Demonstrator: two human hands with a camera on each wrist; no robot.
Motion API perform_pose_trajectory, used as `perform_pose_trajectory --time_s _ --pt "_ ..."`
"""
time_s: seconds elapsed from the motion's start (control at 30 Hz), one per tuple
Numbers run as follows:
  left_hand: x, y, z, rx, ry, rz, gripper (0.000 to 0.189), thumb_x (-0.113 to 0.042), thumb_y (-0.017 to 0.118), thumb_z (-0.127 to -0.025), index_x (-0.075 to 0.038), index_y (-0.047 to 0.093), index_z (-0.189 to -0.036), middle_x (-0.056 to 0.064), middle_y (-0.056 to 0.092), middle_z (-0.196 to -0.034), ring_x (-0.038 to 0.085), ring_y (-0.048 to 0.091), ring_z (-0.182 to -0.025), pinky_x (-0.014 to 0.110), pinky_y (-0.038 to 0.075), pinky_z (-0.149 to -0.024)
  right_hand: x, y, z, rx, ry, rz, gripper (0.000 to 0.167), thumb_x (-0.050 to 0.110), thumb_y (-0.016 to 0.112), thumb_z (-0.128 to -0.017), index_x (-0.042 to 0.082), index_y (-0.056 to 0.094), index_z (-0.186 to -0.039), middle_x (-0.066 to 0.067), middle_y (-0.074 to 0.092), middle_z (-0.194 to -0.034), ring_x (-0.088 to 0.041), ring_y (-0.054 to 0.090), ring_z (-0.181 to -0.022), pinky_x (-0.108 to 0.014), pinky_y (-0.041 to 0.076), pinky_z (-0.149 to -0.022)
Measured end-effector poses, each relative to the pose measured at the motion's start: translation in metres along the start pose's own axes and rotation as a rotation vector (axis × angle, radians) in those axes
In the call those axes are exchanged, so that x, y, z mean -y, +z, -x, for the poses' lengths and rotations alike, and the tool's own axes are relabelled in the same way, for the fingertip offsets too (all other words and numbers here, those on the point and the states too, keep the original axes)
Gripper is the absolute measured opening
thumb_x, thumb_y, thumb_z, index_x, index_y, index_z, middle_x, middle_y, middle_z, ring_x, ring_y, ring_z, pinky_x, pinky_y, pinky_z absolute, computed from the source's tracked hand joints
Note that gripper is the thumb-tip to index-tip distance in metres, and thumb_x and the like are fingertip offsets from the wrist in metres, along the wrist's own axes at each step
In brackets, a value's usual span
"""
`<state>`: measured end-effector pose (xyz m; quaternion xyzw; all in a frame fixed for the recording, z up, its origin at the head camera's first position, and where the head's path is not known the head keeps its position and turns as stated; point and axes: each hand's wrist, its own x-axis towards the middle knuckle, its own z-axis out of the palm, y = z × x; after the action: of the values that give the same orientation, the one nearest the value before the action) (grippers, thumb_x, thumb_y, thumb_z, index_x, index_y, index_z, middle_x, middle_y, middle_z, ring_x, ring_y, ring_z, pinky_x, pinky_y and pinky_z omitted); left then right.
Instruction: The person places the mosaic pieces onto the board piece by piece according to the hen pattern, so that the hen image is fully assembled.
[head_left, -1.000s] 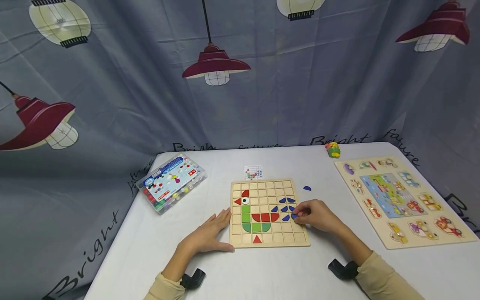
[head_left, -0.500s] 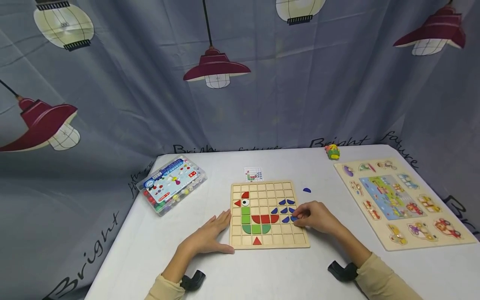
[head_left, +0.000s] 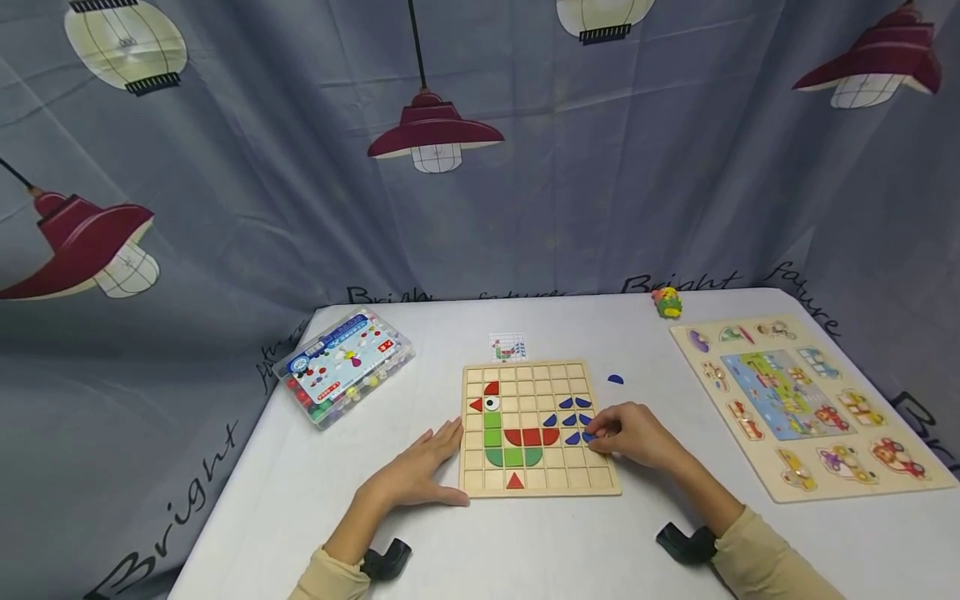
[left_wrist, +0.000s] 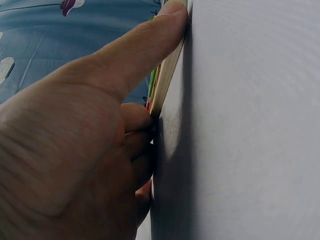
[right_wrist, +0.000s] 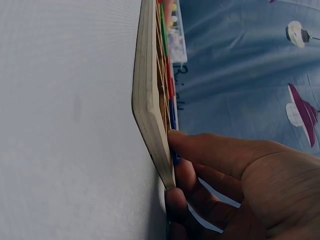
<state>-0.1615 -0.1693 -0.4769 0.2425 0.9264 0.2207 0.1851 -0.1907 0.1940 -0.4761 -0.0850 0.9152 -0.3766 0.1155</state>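
Note:
A wooden grid board (head_left: 555, 481) lies on the table with red, green and blue pieces forming a bird-like figure. At its right side my right hand (head_left: 633, 433) pinches a blue curved piece (head_left: 588, 437) between thumb and index finger, low over a right-hand cell. In the right wrist view, the thumb and fingers (right_wrist: 200, 145) meet right at the board's edge (right_wrist: 150, 95), partly hiding the piece. My left hand (head_left: 416, 471) lies with fingers spread along the board's left edge. The left wrist view shows its straight thumb (left_wrist: 145, 47) against the board's side (left_wrist: 167, 75).
One loose blue piece (head_left: 615, 379) lies beyond the board's right corner. A small picture card (head_left: 507, 347) sits behind the board. To the left is a clear plastic case (head_left: 345, 367); to the right, a large wooden puzzle (head_left: 757, 454) and a small toy figure (head_left: 667, 302).
Both hands keep their places, the right one staying on the blue piece. Only a slight shift of the whole head view shows.

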Motion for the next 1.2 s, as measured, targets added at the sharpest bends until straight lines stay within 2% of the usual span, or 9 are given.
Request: perform_pose_trajectory --time_s 0.83,1.0,1.2 --pt "0.002 0.0 0.0 0.005 -0.009 0.006 0.111 -0.061 0.074 -0.074 -0.005 0.023 -0.154 0.004 0.014 -0.165 0.022 0.014 -0.153 0.043 0.013 -0.126 0.003 -0.006 -0.002 0.003 -0.024 0.019 0.017 0.011 0.082 -0.074 0.007 0.075 -0.089 0.002 0.063 -0.074 -0.013 0.052 -0.07 -0.019 0.042 -0.054" --pt "0.003 0.0 0.001 0.003 -0.005 0.011 0.11 -0.06 0.074 -0.074 -0.006 0.023 -0.154 0.004 0.014 -0.165 0.022 0.014 -0.153 0.043 0.012 -0.126 -0.001 -0.009 -0.004 -0.004 -0.024 0.018 0.017 0.011 0.081 -0.075 0.007 0.076 -0.09 0.001 0.063 -0.074 -0.013 0.052 -0.07 -0.019 0.042 -0.053" --pt "0.002 0.0 0.0 0.006 0.004 -0.006 0.111 -0.061 0.074 -0.074 -0.006 0.022 -0.155 0.003 0.014 -0.165 0.021 0.014 -0.153 0.042 0.013 -0.126 -0.015 -0.022 -0.01 -0.015 0.022 0.027 0.023 0.013 0.079 -0.077 0.003 0.075 -0.098 0.0 0.063 -0.077 -0.014 0.052 -0.071 -0.02 0.043 -0.053"
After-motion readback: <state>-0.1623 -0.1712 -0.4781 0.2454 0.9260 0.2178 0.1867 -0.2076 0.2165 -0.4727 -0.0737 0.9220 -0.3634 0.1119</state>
